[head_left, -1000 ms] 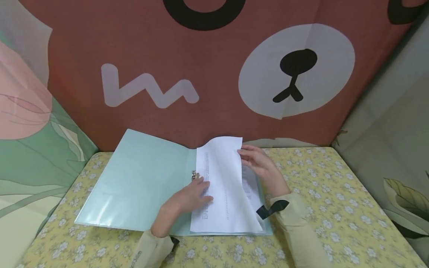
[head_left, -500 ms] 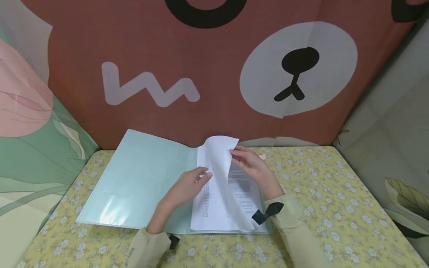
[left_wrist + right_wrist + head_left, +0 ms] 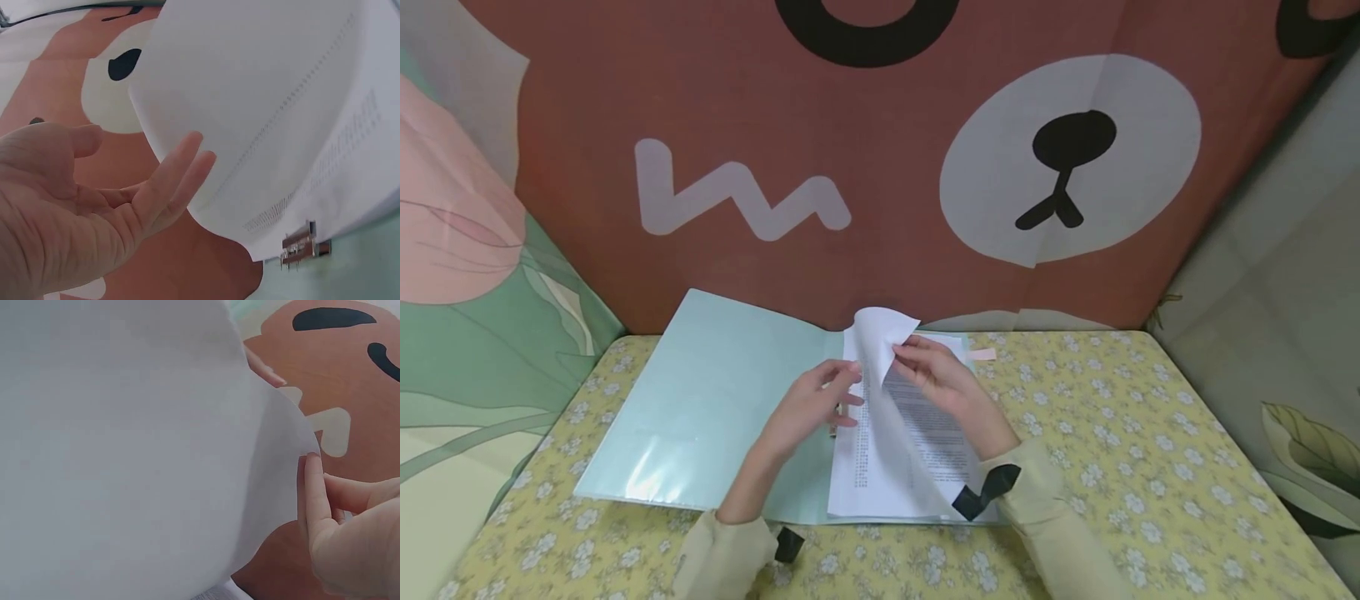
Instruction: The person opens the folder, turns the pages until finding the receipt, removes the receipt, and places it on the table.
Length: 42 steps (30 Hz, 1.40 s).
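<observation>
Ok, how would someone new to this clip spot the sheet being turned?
Find the pale green folder lying open on the flowered table. On its right half lies a stack of printed pages. The lifted sheet is the only one curling upward, pinched by the right hand.

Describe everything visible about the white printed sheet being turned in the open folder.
The thin white paper sheet carries narrow columns of small grey print. Its far corner curls up and leftward, pinched by the right hand; the left hand touches its left face with straight fingers. Its left edge lies beside the small metal clip of the pale green plastic folder.
</observation>
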### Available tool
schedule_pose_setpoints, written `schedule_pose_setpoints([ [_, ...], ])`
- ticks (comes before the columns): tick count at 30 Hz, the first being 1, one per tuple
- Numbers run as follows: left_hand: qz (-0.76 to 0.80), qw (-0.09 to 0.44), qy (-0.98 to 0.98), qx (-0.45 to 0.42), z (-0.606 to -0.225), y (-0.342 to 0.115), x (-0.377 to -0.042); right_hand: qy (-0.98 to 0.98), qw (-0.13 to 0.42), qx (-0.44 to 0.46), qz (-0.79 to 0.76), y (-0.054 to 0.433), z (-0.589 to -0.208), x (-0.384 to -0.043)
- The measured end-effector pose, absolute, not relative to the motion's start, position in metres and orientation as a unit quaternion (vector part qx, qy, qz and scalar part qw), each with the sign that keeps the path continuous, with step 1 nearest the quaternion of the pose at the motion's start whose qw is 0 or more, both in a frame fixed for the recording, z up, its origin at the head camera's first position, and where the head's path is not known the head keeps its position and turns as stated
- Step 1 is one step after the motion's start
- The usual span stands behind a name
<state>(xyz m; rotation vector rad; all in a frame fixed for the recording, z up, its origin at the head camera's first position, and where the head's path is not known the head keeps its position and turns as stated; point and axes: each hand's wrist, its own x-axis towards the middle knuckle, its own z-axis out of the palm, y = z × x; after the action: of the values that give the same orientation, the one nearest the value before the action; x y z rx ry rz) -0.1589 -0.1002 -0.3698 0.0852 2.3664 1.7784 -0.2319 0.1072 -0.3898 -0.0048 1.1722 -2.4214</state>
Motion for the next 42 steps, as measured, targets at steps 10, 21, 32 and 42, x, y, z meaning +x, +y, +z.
schedule_pose_setpoints([
  [10, 0.633, 0.124, 0.764, 0.022, -0.367, -0.094, -0.157, 0.422, 0.243, -0.013, -0.873, 0.095, -0.396, -0.226],
  [21, 0.634, 0.135, 0.761, 0.037, -0.366, -0.095, -0.156, 0.402, 0.245, -0.005, -0.882, 0.077, -0.404, -0.219],
  [32, 0.613, 0.146, 0.776, 0.029, -0.363, -0.091, -0.155, 0.375, 0.237, 0.036, -0.895, 0.075, -0.405, -0.218],
  [42, 0.587, 0.112, 0.800, 0.049, -0.368, -0.092, -0.155, 0.386, 0.242, 0.024, -0.890, 0.075, -0.405, -0.219],
])
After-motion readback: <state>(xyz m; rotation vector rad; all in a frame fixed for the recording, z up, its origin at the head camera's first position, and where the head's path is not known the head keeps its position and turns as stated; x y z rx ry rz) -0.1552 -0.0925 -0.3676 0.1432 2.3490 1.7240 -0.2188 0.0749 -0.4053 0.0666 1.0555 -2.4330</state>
